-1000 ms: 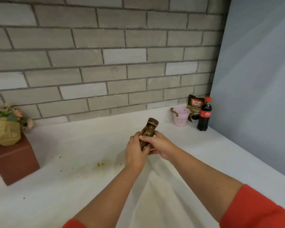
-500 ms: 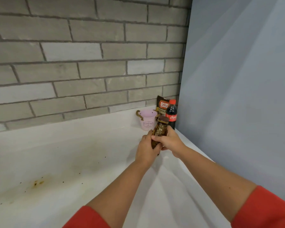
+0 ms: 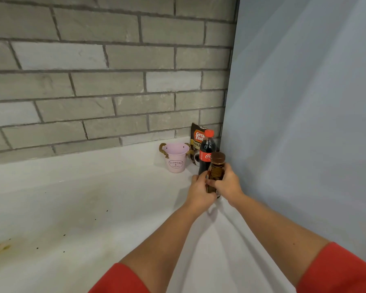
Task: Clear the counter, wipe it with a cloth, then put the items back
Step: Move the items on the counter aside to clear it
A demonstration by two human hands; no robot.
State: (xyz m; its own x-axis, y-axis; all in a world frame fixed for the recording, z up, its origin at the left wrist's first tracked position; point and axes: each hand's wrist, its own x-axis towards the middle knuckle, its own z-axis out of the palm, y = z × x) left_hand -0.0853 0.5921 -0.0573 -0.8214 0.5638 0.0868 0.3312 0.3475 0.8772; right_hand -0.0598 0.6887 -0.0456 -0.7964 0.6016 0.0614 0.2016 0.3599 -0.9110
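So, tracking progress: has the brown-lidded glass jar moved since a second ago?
Yes: the brown-lidded glass jar moved right, past the pink metal bucket to the red-capped cola bottle.

Upright brown-lidded jar [image 3: 216, 172], perhaps just touching the white counter [image 3: 93, 197].

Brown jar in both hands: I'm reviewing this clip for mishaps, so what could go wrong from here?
1. The jar, gripped by the left hand and right hand, is right in front of the cola bottle; setting it down could tip the bottle.
2. The brown stain on the counter could smear if items return before wiping.
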